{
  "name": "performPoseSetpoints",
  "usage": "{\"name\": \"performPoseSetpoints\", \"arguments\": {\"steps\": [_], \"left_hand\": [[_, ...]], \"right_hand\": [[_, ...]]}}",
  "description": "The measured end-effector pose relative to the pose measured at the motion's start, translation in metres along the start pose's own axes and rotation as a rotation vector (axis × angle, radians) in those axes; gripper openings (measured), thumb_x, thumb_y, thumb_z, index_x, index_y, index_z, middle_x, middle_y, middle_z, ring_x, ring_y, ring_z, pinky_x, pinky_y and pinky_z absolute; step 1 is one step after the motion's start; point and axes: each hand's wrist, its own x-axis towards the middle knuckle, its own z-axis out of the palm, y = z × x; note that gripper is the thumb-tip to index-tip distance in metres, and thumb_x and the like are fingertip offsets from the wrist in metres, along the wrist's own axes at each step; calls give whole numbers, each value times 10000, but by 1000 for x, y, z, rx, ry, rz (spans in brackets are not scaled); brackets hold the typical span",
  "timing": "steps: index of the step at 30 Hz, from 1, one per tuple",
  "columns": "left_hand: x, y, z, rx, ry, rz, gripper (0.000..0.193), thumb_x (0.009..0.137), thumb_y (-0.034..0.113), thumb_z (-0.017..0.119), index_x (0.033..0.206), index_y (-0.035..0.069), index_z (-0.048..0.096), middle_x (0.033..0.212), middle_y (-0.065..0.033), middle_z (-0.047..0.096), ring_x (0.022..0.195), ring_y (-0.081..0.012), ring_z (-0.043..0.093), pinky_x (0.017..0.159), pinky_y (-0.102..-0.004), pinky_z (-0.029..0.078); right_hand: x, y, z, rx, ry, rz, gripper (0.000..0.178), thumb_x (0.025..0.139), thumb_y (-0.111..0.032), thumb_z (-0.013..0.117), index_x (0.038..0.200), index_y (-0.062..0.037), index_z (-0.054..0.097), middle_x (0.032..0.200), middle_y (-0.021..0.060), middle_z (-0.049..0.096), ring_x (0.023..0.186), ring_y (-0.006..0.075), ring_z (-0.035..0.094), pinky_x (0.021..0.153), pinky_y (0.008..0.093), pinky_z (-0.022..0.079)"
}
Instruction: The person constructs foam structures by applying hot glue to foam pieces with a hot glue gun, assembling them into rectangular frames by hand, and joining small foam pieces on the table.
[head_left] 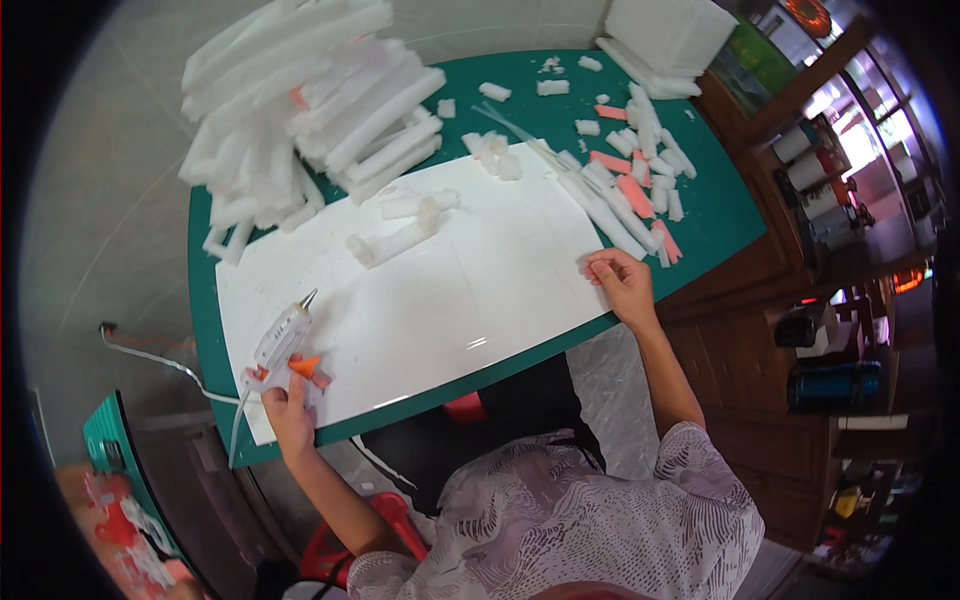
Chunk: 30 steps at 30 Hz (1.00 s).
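My left hand is wrapped round the handle of a white glue gun with an orange trigger; its metal nozzle tilts up over the white board. A cord trails from the gun past the board's left edge. At the right edge of the board, my right hand has its fingers curled together; whether anything small is between them is hidden. Farther up the board lies a joined piece of white foam strips, with another short foam strip behind it.
Long white foam strips are heaped at the back left of the green table. White and pink foam pieces and clear glue sticks lie at the back right, near stacked foam sheets. Dark wooden shelving stands to the right.
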Motion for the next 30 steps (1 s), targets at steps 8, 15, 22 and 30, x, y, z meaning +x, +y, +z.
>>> {"name": "performPoseSetpoints", "arguments": {"steps": [8, 15, 22, 30], "left_hand": [[-2, 14, 14, 14, -6, 43, 331, 927, 107, 598, 1205, -47, 506, 1105, -108, 584, 788, -196, 609, 754, -361, 510], [-2, 12, 12, -12, -33, 40, 332, 940, 76, 563, 1234, -50, 475, 1162, -126, 568, 793, -214, 601, 762, -391, 509], [0, 6, 5, -4, -41, 53, 369, 954, 114, 571, 1264, -37, 439, 1178, -122, 553, 794, -222, 594, 753, -392, 510], [0, 11, 7, 17, -49, 81, 358, 958, 146, 573, 1238, -48, 465, 1161, -121, 554, 771, -211, 594, 737, -391, 500]], "right_hand": [[2, 3, 0, -111, -5, -28, 89, 872, -10, 628, 928, 43, 673, 832, 47, 688, 765, 82, 610, 711, 217, 484], [1, 4, -2, -166, 11, -29, 83, 854, -18, 650, 911, 38, 673, 837, 48, 694, 771, 76, 611, 710, 218, 484], [2, 2, 0, -131, 21, -22, 82, 851, -17, 661, 918, 25, 679, 827, 56, 700, 772, 88, 629, 710, 221, 493], [-1, -9, 5, -122, 16, -2, 107, 788, -8, 741, 875, 10, 682, 794, 48, 699, 727, 75, 637, 657, 214, 502]]}}
